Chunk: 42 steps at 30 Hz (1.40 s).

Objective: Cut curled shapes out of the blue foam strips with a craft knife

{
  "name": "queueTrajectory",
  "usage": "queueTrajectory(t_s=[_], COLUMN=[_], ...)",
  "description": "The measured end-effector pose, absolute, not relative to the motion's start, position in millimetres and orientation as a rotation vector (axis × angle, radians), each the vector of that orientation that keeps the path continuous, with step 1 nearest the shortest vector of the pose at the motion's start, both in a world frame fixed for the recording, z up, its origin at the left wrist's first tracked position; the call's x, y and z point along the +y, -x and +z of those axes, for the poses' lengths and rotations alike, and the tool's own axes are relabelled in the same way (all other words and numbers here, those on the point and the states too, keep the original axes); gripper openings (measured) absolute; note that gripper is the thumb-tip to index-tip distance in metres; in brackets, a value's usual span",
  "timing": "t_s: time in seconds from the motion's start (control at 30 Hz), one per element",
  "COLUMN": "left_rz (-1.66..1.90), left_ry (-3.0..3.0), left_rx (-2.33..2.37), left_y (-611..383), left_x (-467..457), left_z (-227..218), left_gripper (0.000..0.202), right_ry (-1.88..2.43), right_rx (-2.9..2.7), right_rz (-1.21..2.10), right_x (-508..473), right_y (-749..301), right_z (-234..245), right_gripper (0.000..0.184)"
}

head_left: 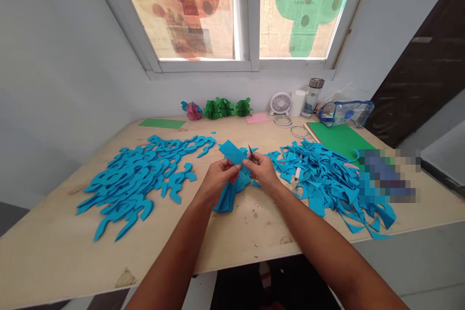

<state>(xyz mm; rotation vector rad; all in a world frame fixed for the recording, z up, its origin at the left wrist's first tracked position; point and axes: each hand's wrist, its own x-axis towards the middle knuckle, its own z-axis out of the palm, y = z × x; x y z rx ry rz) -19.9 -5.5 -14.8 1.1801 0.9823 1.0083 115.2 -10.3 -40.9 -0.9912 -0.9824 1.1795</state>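
Note:
My left hand (220, 176) is closed, its thumb and fingers pinching a folded piece of blue paper (231, 151) above the table. My right hand (263, 169) has its fingers wrapped round a pair of scissors (251, 153), blade tips pointing up and away from me; the handles are mostly hidden. Its thumb touches the right edge of the same paper. Below both hands lies a stack of blue paper pieces (228, 197), partly covered by them. To the left spreads a pile of wavy blue paper cut-outs (131, 174). Loose blue paper scraps (323, 174) are heaped to the right.
Along the back of the wooden table (232, 247) stand green paper figures (225, 106), a small white fan (281, 103), a glass bottle (312, 98) and a clear pouch (347, 112). Green sheets (337, 138) lie at the right. A white marker (297, 173) rests by the scraps.

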Motion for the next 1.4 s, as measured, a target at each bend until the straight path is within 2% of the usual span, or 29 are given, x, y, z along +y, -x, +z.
queueTrajectory(t_s=[0.27,0.5,0.83,1.4], left_rz=[1.235,1.427,1.472,1.459], left_ry=[-0.771,-0.642,-0.647,-0.714], left_rx=[0.875,0.788,0.769,0.847], left_y=[5.1,-5.2,-6.6,-6.5], left_x=[8.4,7.1,-2.6,-4.5], left_z=[-21.5,-24.8,-18.7,-24.7], left_gripper=[0.022,0.021,0.013,0.018], right_ry=[0.908,0.917,0.955,1.022], right_rx=[-0.822,-0.836,-0.871,-0.983], right_rz=[1.277,1.346,1.358,1.311], right_x=[-15.5,-19.6,-21.0,-21.4], right_y=[-112.2,-101.7,-97.0,-97.2], right_z=[-34.9,-35.4,-35.8,-37.7], right_gripper=[0.047,0.048,0.046,0.051])
